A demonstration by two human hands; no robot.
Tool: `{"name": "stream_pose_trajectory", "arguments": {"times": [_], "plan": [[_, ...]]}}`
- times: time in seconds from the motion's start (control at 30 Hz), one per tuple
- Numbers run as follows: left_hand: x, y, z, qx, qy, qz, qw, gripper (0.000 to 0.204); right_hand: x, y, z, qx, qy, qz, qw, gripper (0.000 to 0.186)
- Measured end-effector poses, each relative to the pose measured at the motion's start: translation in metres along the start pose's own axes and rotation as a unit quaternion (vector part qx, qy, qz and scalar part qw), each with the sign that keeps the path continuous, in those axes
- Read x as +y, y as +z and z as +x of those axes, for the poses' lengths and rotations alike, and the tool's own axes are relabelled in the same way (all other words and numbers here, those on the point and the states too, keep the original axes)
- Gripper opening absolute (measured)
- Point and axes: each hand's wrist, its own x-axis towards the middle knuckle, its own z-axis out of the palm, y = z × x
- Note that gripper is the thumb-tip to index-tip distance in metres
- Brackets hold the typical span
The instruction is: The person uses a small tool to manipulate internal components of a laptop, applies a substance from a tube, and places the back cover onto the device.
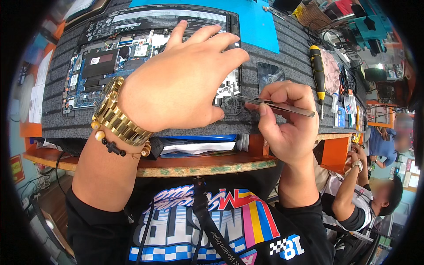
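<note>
splayed left hand [190, 79] overlies an opened laptop [100, 64] on ribbed mat [291, 53], right hand [290, 121] pinching slender metal tweezers [285, 107].

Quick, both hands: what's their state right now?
Left hand: open, spread over the opened laptop, no held object visible.
Right hand: closed, holding metal tweezers.

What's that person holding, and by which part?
Metal tweezers, pinched around the middle by the right hand; the left hand, spread over the opened laptop, holds nothing that shows.
</note>
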Motion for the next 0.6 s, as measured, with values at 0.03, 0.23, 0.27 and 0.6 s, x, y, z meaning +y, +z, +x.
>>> {"name": "stream_pose_trajectory", "arguments": {"times": [0.03,0.23,0.27,0.6], "plan": [[0.0,0.0,0.0,0.0,0.0,-0.002,1.0,0.09,0.0,0.001,0.0,0.004,0.004,0.003,1.0,0.03],[-0.001,-0.003,0.0,-0.004,0.0,-0.003,1.0,0.089,-0.001,0.004,0.0,0.025,0.001,0.044,0.999,0.032],[0.0,-0.003,0.0,-0.005,-0.003,-0.005,1.0,0.09,-0.001,0.004,0.0,0.037,0.007,0.071,0.997,0.033],[0.003,-0.004,0.002,-0.021,-0.01,-0.013,1.0,0.092,0.021,-0.035,-0.021,0.186,-0.013,0.181,0.966,0.026]]}}
